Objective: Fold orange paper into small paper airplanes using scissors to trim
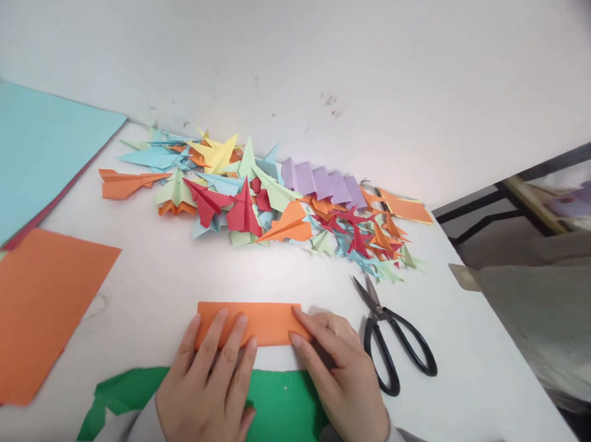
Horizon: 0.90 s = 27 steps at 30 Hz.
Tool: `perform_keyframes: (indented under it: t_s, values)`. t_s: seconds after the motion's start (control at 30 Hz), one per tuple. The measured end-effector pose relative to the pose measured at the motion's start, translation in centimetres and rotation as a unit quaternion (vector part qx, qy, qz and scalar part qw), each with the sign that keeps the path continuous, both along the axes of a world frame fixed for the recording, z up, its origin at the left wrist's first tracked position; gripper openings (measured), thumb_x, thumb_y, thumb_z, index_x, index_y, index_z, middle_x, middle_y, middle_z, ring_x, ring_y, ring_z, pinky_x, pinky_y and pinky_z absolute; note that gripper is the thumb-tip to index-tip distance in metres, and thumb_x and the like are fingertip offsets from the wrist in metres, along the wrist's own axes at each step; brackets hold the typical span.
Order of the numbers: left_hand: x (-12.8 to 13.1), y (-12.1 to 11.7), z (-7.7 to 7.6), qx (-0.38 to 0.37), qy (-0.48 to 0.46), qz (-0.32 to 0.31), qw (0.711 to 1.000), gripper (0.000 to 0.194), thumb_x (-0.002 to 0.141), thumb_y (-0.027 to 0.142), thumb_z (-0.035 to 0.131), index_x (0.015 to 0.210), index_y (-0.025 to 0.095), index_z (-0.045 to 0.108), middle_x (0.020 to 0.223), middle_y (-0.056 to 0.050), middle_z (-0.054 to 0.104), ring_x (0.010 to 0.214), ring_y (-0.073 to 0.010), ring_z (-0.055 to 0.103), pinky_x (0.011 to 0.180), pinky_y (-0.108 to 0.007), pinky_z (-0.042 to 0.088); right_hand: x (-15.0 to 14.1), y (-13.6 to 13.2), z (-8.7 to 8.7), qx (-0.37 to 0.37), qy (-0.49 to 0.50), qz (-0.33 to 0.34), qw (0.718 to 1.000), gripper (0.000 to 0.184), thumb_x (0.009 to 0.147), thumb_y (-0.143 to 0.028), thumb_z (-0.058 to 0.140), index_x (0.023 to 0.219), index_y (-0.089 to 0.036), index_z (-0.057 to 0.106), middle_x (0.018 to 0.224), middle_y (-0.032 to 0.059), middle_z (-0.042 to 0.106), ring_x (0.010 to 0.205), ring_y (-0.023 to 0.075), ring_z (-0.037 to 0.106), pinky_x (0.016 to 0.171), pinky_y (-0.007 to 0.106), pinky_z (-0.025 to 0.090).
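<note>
A folded strip of orange paper (274, 322) lies flat on the white table in front of me. My left hand (210, 379) rests on its left part with the fingers spread and stretched out. At the strip's right end, my right hand (339, 372) pinches the edge between thumb and forefinger. Beneath both wrists is a green sheet (281, 408), partly covered by my hands and sleeves. Just right of my right hand lie black-handled scissors (381, 316) with their blades slightly apart.
Many folded paper planes (244, 207) in several colours are heaped along the wall, with a pleated purple paper (323, 181) among them. On the left lie a large orange sheet (45, 309) and light blue sheets (36, 157). The table's right edge (507, 328) slants down past the scissors.
</note>
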State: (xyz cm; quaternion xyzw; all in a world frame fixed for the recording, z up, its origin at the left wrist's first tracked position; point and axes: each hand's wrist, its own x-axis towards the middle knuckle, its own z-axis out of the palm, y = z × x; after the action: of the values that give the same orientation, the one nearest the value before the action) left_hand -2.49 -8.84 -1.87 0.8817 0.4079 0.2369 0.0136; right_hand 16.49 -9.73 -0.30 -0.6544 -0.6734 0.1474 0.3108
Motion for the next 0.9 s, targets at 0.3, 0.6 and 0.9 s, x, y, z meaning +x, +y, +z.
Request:
perform_keyframes:
  t_s: [0.3,0.6,0.9]
  values:
    - [0.2,-0.1,0.1,-0.006,0.020,0.005,1.000,0.047,0.077,0.044,0.050,0.113,0.016,0.056,0.128,-0.009,0.051,0.126,-0.0298,0.032,0.106,-0.051,0.016,0.2,-0.1,-0.1,0.031,-0.058,0.027,0.997,0.030,0.084,-0.028,0.052,0.113,-0.022,0.058,0.084,0.0062,0.056,0.082,0.0199,0.053,0.072,0.037,0.046]
    - [0.3,-0.2,0.2,0.001,0.033,0.006,0.999,0.047,0.078,0.042,0.049,0.115,0.015,0.055,0.130,-0.010,0.048,0.128,-0.0316,0.028,0.104,-0.053,0.021,0.7,-0.1,-0.4,0.054,-0.087,0.055,0.993,0.034,0.083,-0.032,0.052,0.115,-0.022,0.057,0.084,0.0069,0.058,0.082,0.0216,0.053,0.071,0.037,0.046]
    - [0.3,-0.3,-0.2,0.005,0.017,-0.003,1.000,0.043,0.080,0.034,0.044,0.116,0.013,0.054,0.132,-0.010,0.047,0.127,-0.0325,0.031,0.102,-0.053,0.026,1.4,-0.4,-0.8,0.021,-0.083,0.073,0.994,0.037,0.083,-0.029,0.053,0.119,-0.023,0.054,0.088,0.0076,0.057,0.085,0.0222,0.053,0.073,0.038,0.046]
